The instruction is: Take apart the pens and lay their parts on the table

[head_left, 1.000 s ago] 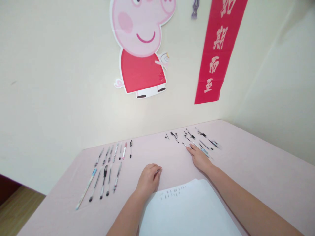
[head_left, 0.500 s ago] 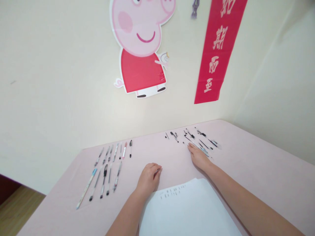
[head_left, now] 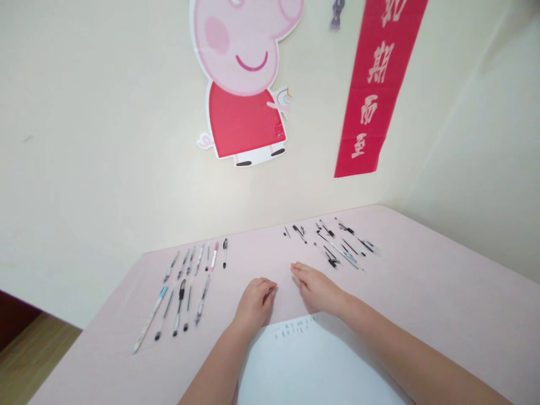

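My left hand (head_left: 254, 304) rests on the pink table (head_left: 430, 292), curled into a loose fist. A thin pale pen part shows at its fingertips. My right hand (head_left: 315, 287) lies just to its right, fingers stretched flat and pointing left, with nothing visible in them. A scatter of loose pen parts (head_left: 337, 247) lies beyond the right hand, apart from it. Two rows of whole pens (head_left: 185, 287) are lined up to the left of my left hand. A white sheet of paper (head_left: 312, 365) with small marks lies under both forearms.
The table stands in a corner, with the cream wall right behind the pens. A pink cartoon pig sticker (head_left: 244, 84) and a red banner (head_left: 371, 84) with pale characters hang on the wall. Wooden floor (head_left: 25, 360) shows past the table's left edge.
My right hand has left the scatter of pen parts and moved left and nearer, stopping beside my left hand. The left hand has stayed in place.
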Demonstrator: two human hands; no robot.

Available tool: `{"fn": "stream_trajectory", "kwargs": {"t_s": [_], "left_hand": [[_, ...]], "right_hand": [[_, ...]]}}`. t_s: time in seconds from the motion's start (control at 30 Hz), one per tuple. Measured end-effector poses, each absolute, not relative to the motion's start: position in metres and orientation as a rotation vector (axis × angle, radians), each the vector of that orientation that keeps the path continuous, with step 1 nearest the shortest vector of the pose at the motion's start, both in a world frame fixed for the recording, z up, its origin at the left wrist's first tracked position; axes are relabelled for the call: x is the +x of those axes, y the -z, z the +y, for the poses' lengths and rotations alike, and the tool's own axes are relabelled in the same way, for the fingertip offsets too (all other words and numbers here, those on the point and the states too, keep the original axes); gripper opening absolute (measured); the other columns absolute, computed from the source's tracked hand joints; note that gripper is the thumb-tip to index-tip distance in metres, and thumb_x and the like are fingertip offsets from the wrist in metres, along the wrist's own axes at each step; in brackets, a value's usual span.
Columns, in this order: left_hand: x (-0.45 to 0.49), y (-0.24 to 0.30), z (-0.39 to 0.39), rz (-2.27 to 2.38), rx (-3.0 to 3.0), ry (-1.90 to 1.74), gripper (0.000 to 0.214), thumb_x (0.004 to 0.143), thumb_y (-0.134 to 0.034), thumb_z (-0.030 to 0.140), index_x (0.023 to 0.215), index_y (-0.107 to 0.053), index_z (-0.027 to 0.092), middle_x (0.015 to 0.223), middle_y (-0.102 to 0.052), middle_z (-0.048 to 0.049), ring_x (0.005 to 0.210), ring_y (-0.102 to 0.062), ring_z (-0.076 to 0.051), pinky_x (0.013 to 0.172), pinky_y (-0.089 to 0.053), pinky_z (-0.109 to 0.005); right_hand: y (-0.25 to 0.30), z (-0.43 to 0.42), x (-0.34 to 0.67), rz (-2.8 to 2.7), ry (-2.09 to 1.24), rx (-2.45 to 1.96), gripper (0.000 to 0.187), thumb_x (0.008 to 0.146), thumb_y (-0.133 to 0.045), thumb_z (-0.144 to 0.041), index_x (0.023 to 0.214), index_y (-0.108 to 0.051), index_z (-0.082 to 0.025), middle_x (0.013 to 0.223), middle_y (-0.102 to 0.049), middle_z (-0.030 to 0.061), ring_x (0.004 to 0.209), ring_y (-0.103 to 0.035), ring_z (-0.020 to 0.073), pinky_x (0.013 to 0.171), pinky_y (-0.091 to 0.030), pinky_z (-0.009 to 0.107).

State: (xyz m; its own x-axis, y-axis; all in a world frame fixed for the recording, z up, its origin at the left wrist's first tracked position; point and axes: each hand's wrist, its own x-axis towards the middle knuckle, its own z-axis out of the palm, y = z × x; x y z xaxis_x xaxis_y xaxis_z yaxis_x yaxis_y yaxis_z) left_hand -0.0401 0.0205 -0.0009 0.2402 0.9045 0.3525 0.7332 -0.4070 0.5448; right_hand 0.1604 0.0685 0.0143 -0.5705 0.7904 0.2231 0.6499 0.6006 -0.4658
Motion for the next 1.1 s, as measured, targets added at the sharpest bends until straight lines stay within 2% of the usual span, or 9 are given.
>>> {"fn": "stream_trajectory", "kwargs": {"t_s": [0.1, 0.33, 0.93, 1.1], "left_hand": [[-0.041, 0.002, 0.021, 1.522, 2.239, -0.942, 0.019, 0.082, -0.046, 0.019, 0.091, -0.063, 0.019, 0.089, -0.065, -0.0059, 0.087, -0.056, -0.018, 0.083, -0.043, -0.035], [-0.042, 0.003, 0.021, 1.524, 2.187, -0.952, 0.019, 0.08, -0.046, 0.016, 0.084, -0.065, 0.019, 0.086, -0.064, -0.0057, 0.086, -0.056, -0.018, 0.082, -0.043, -0.034], [-0.041, 0.002, 0.019, 1.522, 2.168, -0.954, 0.019, 0.081, -0.045, 0.017, 0.084, -0.064, 0.019, 0.086, -0.064, -0.0053, 0.086, -0.056, -0.018, 0.083, -0.043, -0.034], [-0.055, -0.003, 0.031, 1.825, 2.122, -1.035, 0.019, 0.078, -0.047, 0.018, 0.086, -0.064, 0.018, 0.092, -0.064, -0.0066, 0.092, -0.054, -0.021, 0.086, -0.041, -0.037]], "right_hand": [[-0.01, 0.046, 0.138, -2.534, -0.508, -1.003, 0.044, 0.082, -0.037, -0.014, 0.123, -0.052, -0.011, 0.13, -0.049, 0.0116, 0.123, -0.04, 0.0191, 0.106, -0.029, 0.035], [0.008, 0.037, 0.131, -2.529, -0.523, -1.011, 0.045, 0.086, -0.036, -0.02, 0.129, -0.044, -0.011, 0.136, -0.041, 0.0124, 0.126, -0.035, 0.0209, 0.107, -0.027, 0.039], [0.003, 0.037, 0.134, -2.543, -0.587, -1.02, 0.047, 0.087, -0.039, -0.029, 0.13, -0.044, -0.011, 0.137, -0.039, 0.012, 0.126, -0.034, 0.0217, 0.108, -0.024, 0.037], [-0.004, 0.036, 0.135, -2.534, -0.601, -1.014, 0.045, 0.086, -0.04, -0.028, 0.127, -0.047, -0.011, 0.137, -0.04, 0.0119, 0.126, -0.035, 0.0222, 0.107, -0.024, 0.038]]}}
